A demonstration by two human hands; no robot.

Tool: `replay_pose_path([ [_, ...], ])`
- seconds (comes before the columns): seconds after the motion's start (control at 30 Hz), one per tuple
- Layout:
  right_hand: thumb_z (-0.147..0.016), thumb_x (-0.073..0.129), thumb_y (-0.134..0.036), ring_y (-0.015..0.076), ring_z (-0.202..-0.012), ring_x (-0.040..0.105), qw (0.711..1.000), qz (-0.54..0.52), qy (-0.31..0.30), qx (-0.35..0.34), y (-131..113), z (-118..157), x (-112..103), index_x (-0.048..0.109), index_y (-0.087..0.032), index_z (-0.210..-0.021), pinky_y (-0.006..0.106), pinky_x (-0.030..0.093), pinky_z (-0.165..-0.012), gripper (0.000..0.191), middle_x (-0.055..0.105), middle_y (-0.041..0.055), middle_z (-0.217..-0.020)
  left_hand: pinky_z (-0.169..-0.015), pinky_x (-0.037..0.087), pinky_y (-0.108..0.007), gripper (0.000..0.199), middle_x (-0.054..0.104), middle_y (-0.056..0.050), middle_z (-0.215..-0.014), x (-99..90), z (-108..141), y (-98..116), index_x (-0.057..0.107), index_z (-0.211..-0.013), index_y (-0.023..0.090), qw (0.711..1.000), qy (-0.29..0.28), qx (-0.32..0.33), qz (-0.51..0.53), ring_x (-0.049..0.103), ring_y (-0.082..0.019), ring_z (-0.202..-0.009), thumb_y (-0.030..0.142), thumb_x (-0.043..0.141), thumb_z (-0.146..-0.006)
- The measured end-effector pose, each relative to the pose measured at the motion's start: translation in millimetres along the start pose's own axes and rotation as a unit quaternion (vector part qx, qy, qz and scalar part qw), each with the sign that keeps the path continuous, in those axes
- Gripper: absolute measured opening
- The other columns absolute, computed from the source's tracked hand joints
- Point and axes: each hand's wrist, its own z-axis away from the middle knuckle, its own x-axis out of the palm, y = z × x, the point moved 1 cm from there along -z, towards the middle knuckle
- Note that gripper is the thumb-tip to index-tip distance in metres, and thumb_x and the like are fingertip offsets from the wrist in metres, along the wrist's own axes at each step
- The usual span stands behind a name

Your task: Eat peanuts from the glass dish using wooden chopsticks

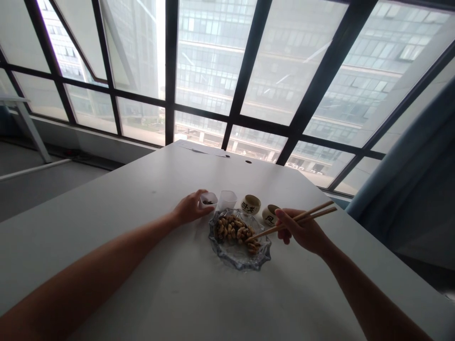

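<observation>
My left hand [194, 207] is wrapped round a small white plastic cup [208, 200] with something dark inside. A second translucent cup [228, 199] stands just right of it. In front lies a scalloped glass dish [245, 262] holding peanuts and brown nut pieces [231, 227]. My right hand [296, 227] grips a pair of wooden chopsticks [272, 230], whose tips touch the nuts at the dish's right part. Two small cream cups with dark characters stand behind the dish, one in the middle [250, 204] and one [270, 215] beside my right fingers.
Everything stands on a white table [170, 293]. Its far edge meets large black-framed windows [231, 118]. A blue curtain [408, 166] hangs at the right, and part of another white table [33, 128] shows at the far left.
</observation>
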Motion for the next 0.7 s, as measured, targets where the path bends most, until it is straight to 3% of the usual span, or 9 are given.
replay_pose_path([
  [0.13, -0.073, 0.069, -0.070, 0.0125, -0.030, 0.054, 0.996, -0.020, 0.083, -0.035, -2, -1, 2, 0.064, -0.017, -0.056, 0.021, 0.043, -0.030, 0.056, 0.062, 0.0037, -0.041, -0.083, 0.054, -0.040, 0.067, 0.073, -0.013, -0.108, 0.4, 0, -1, 0.056, -0.127, 0.018, 1.000, -0.003, 0.000, 0.005, 0.070, -0.028, -0.092, 0.059, 0.067, -0.075],
  [0.43, -0.082, 0.063, -0.066, 0.0139, -0.040, 0.057, 0.998, -0.027, -0.030, -0.044, -9, 18, 45, 0.064, -0.019, -0.058, 0.023, 0.044, -0.036, 0.053, 0.064, 0.0037, -0.049, -0.083, 0.053, -0.039, 0.067, 0.073, -0.012, -0.108, -0.6, 0, 1, 0.054, -0.129, 0.019, 1.000, -0.016, 0.000, 0.001, 0.069, -0.027, -0.091, 0.059, 0.065, -0.077],
  [0.7, -0.093, 0.056, -0.055, 0.0138, -0.044, 0.054, 0.989, 0.036, -0.081, -0.122, -11, 27, 53, 0.061, -0.021, -0.060, 0.024, 0.041, -0.041, 0.048, 0.062, 0.0027, -0.052, -0.082, 0.054, -0.039, 0.068, 0.072, -0.013, -0.107, -0.6, -1, 0, 0.053, -0.129, 0.018, 1.000, -0.016, 0.000, -0.002, 0.069, -0.028, -0.091, 0.060, 0.065, -0.076],
])
